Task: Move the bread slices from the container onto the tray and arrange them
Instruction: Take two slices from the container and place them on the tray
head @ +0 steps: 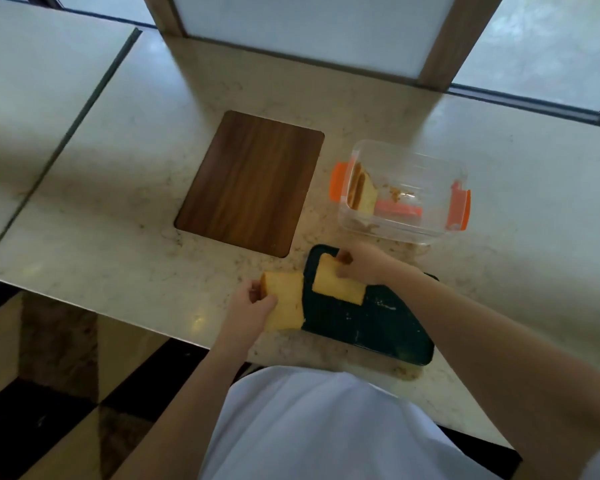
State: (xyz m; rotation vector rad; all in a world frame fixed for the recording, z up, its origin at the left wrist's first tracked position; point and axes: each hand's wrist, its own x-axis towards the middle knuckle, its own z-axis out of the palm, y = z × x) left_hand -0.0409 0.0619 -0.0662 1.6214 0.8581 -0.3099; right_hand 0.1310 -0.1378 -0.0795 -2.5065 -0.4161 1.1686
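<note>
A dark green tray point(378, 327) lies near the counter's front edge. My left hand point(253, 303) grips a yellow bread slice point(286, 301) at the tray's left edge, partly off it. My right hand point(359, 268) holds a second bread slice point(336, 284) over the tray's far left part. Behind the tray stands a clear plastic container point(402, 192) with orange clips. Inside it, more bread slices point(361, 190) lean against its left wall, with crumbs on its floor.
A brown wooden board point(250, 183) lies flat on the pale marble counter point(118, 237), left of the container. The counter's front edge runs just below the tray, above a dark patterned floor. A wood-framed window panel point(312, 32) stands at the back.
</note>
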